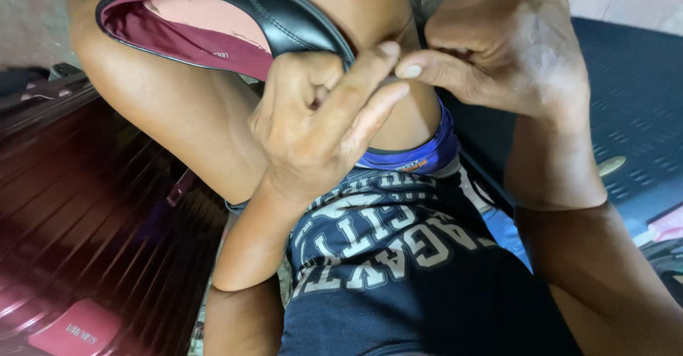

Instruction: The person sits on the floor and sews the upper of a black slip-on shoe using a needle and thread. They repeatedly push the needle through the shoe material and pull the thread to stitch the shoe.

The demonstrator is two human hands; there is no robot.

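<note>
A black shoe (284, 11) with a maroon lining lies on its side across my bare knee at the top of the head view. My left hand (320, 121) grips the shoe's heel end, fingers curled around the rim, index finger stretched toward the right. My right hand (505, 43) sits just right of it with fingers pinched together, fingertips meeting the left index finger at the shoe's edge. Whatever the right fingers pinch is too small to see.
My dark shirt with pale lettering (384, 249) and blue shorts (420, 153) fill the lower middle. A dark red ribbed surface (85, 206) lies to the left. A black textured mat (633, 100) lies on the right.
</note>
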